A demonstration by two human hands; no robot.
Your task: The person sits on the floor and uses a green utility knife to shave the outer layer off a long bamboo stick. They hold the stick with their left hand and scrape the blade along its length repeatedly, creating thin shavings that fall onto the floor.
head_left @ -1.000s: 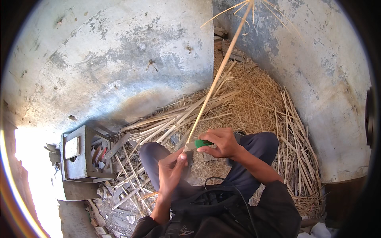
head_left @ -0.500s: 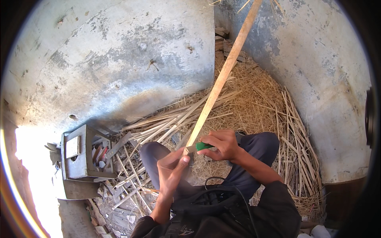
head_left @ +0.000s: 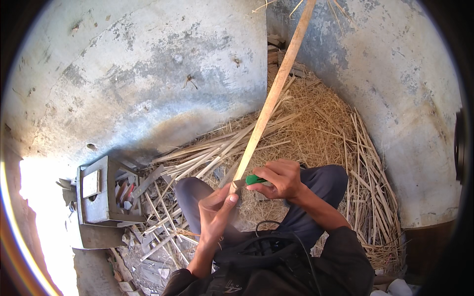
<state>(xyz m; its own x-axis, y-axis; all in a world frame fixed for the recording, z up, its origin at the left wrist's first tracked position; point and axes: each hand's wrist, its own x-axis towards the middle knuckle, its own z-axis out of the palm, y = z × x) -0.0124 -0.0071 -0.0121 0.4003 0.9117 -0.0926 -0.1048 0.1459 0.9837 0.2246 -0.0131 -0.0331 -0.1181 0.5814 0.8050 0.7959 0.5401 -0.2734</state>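
A long, flat, pale bamboo strip [head_left: 269, 106] rises from my left hand [head_left: 216, 211] toward the top of the view, leaning right. The thumb and fingers of that hand pinch its lower end above my lap. My right hand [head_left: 282, 180] is closed around the green handle of a knife [head_left: 255, 180]. The short metal blade lies against the strip, just above my left thumb. Part of the handle is hidden in my right fingers.
A wooden box [head_left: 101, 190] with tools inside stands at the left. Loose bamboo strips [head_left: 205, 155] lie beyond my left knee, a heap of shavings [head_left: 316, 116] ahead, and thin sticks [head_left: 373, 192] along the right. Worn plaster walls [head_left: 148, 74] enclose the corner.
The strip's upper end has swung slightly left. My right hand has moved a little to the right, and the knife blade is now angled differently against the strip. My left hand keeps its pinch.
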